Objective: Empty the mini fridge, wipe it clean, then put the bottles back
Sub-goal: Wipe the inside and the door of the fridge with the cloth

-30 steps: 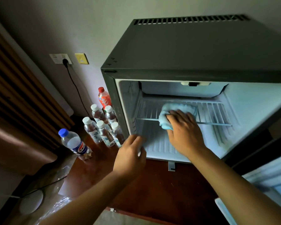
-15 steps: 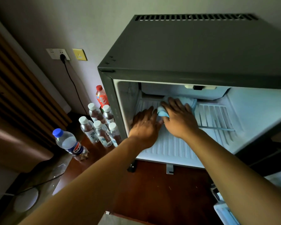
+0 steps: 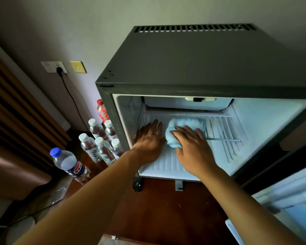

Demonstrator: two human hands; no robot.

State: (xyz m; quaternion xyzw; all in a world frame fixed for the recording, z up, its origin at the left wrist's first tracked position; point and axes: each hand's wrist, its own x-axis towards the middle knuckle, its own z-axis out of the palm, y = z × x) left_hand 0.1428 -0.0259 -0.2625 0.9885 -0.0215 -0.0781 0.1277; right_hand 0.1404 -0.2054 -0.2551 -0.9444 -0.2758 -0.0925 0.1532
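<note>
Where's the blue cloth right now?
In the head view the blue cloth lies on the wire shelf inside the open mini fridge, toward its left half. The right hand presses on it, with the left hand flat beside it.

A single head-worn, wide-angle camera looks forward and steeply down from above into the open mini fridge [image 3: 193, 68], close enough that both forearms fill the lower frame. The wall and the floor [image 3: 157, 209] to the left fall within view.
</note>
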